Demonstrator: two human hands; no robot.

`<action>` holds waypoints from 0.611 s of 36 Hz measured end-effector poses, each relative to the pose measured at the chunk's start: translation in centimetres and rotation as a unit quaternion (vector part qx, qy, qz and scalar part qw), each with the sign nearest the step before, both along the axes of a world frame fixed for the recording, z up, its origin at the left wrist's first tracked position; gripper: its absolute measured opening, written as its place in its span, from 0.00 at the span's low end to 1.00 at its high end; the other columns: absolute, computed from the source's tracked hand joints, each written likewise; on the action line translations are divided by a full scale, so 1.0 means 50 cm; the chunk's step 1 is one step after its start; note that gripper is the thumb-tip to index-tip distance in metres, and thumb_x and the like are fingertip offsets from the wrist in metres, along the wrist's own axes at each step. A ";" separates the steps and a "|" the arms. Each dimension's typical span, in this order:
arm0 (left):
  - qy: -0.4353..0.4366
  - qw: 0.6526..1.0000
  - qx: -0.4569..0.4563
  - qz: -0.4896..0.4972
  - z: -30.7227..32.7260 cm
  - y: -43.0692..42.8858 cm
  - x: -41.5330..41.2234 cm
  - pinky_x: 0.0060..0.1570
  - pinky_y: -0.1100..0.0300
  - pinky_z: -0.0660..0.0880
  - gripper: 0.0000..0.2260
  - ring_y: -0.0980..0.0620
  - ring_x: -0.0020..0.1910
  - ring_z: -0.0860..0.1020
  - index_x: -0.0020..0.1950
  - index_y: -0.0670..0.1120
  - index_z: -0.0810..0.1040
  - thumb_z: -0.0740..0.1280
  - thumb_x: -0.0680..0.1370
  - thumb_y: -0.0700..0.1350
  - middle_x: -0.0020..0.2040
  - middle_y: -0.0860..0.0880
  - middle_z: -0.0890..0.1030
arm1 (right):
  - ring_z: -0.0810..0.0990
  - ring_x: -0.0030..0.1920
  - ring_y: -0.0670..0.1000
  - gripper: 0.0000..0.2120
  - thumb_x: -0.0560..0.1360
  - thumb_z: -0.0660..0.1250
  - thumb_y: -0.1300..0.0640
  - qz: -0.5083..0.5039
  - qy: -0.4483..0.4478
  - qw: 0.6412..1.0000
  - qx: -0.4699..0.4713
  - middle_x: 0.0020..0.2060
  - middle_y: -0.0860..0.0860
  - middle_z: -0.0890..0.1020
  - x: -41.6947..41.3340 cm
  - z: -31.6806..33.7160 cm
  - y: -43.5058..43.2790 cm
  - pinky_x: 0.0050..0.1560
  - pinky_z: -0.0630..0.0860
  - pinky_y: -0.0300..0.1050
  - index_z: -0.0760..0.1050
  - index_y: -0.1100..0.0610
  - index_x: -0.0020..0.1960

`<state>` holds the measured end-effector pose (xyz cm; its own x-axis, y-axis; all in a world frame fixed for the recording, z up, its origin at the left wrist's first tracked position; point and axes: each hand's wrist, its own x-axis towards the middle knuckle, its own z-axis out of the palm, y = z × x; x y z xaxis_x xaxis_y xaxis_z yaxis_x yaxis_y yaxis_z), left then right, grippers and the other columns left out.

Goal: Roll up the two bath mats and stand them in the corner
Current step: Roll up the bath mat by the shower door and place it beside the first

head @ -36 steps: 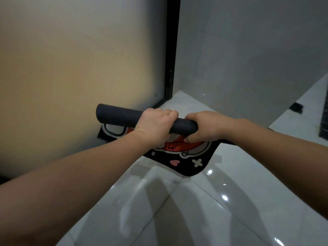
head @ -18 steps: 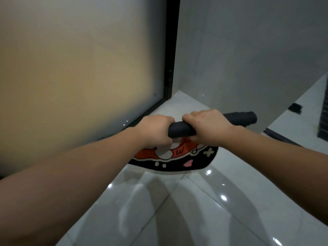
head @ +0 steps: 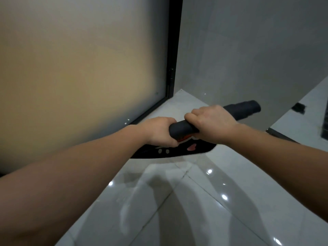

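Note:
A bath mat [head: 243, 110] with a dark grey back is rolled into a tube and held above the floor, its right end tilted up. A loose flap [head: 177, 151] with a black, red and pink print hangs below the roll. My left hand [head: 158, 132] grips the roll's left end. My right hand [head: 211, 121] grips it near the middle, knuckles up. The corner [head: 179, 93] between glass door and wall lies just beyond the hands. No second mat is visible.
A frosted glass door [head: 85, 71] with a black frame [head: 173, 50] fills the left. A grey wall [head: 248, 50] stands to the right. The glossy white tile floor [head: 177, 210] reflects lights. A small dark object [head: 299, 108] lies far right.
The roll has slid right through my hands: its long end now sticks out on the right and tilts up. More of the printed flap has been wound in.

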<state>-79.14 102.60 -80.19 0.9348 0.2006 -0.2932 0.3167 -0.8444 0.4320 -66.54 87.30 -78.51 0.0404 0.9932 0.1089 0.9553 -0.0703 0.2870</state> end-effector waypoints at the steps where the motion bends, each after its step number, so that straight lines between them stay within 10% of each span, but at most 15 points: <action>1: -0.001 1.000 -0.013 0.003 0.000 0.000 -0.001 0.33 0.60 0.69 0.17 0.52 0.39 0.77 0.49 0.56 0.72 0.71 0.63 0.55 0.40 0.55 0.78 | 0.77 0.39 0.56 0.13 0.70 0.66 0.49 0.004 -0.002 1.000 0.001 0.41 0.52 0.78 -0.003 -0.001 0.000 0.34 0.66 0.47 0.70 0.54 0.51; 12: -0.201 0.926 0.314 -0.062 -0.023 -0.003 -0.006 0.32 0.54 0.62 0.16 0.45 0.40 0.76 0.49 0.50 0.67 0.68 0.68 0.51 0.45 0.49 0.77 | 0.76 0.36 0.45 0.20 0.58 0.70 0.36 -0.183 0.311 0.916 -0.173 0.36 0.43 0.78 0.023 0.021 0.021 0.33 0.69 0.41 0.71 0.43 0.45; 22: -0.041 0.995 -0.074 0.048 -0.003 0.003 -0.001 0.39 0.57 0.77 0.20 0.55 0.38 0.79 0.49 0.56 0.73 0.74 0.61 0.57 0.39 0.55 0.81 | 0.77 0.33 0.58 0.12 0.67 0.70 0.52 0.027 -0.035 0.998 0.046 0.35 0.54 0.78 0.013 0.014 0.004 0.31 0.61 0.45 0.73 0.57 0.45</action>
